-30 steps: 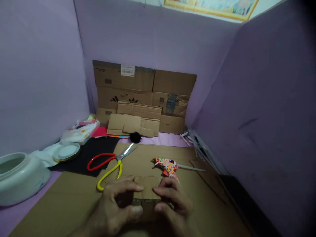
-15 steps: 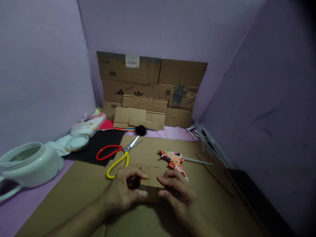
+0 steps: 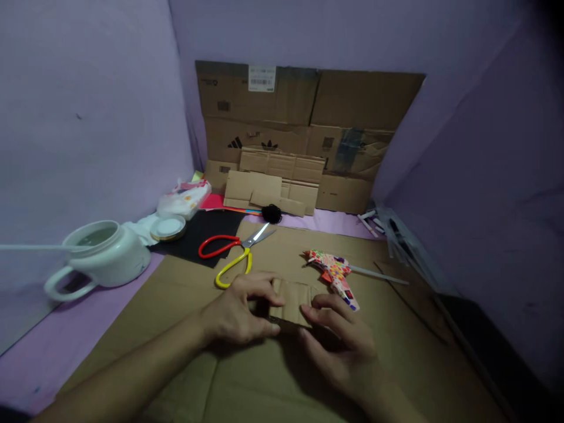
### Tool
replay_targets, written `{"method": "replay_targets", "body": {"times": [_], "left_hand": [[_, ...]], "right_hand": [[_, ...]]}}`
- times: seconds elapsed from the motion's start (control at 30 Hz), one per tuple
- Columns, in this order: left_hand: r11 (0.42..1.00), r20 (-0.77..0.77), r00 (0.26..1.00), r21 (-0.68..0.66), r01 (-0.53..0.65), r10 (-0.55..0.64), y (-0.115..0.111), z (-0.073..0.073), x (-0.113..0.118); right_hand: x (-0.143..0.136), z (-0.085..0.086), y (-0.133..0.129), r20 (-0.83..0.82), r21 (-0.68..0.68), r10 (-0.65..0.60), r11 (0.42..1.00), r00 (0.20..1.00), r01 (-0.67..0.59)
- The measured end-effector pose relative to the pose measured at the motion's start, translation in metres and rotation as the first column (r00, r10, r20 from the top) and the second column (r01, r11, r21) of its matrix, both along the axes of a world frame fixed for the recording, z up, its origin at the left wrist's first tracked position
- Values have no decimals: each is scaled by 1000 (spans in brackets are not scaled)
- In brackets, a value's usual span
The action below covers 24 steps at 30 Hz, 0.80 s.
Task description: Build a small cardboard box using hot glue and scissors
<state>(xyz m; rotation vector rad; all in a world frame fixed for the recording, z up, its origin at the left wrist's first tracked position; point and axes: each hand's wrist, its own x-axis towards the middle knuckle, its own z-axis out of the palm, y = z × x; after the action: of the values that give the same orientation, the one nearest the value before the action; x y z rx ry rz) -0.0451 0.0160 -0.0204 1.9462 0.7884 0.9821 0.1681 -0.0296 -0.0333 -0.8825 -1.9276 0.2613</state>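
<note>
Cardboard piece (image 3: pixel 291 298) pinched by left hand (image 3: pixel 240 309) and right hand (image 3: pixel 346 338), Adidas trefoil (image 3: pixel 269 145), barcode label (image 3: pixel 261 79), upright carton (image 3: pixel 368 97) behind

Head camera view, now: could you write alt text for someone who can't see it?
The left hand and right hand hold a small cardboard piece between them, above a cardboard sheet. Beyond lie scissors with one red and one yellow handle, and a flower-patterned glue gun; a white pot stands at left.
</note>
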Motion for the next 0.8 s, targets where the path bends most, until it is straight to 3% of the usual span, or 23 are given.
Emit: {"method": "replay_targets", "body": {"times": [0.3,0.8], "left_hand": [[967,47,998,254,21,-34,2,-5,0],[983,25,999,182,37,-42,4,-6,-3]], "right_hand": [[0,-4,-1,51,4,25,1000,998,-25],[0,-2,3,11,51,-24,998,1000,24]]}}
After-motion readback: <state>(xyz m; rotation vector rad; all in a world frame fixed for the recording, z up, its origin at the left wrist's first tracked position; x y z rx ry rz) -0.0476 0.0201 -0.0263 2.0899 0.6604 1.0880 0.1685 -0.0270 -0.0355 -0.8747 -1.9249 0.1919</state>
